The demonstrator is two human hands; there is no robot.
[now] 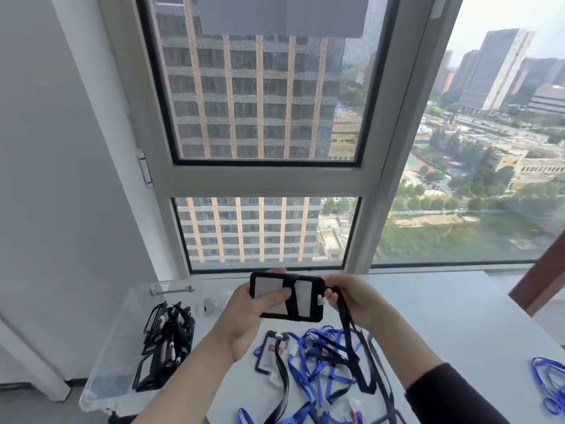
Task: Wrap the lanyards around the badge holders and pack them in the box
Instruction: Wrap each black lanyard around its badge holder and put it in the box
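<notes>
- Evidently packing is part done: the clear plastic box (116, 338) at the left holds a bundle of black wrapped holders (168, 341).
- Left hand (250, 310) grips the black-framed badge holder with a white insert (302, 298), held above the white worktop (458, 316), thumb pressed across its face.
- One black band already crosses that holder, so I judge the wrapping step to be in hand.
- Right hand (354, 298), fingers curled, pinches the black flat lanyard (348, 335) by the holder's right end; the rest trails down.
- Below lies a tangle of blue and black lanyards with unwrapped holders (315, 371).
- Next move probably calls for taut turns round the holder without snagging the tangle, then placing it in the box.
</notes>
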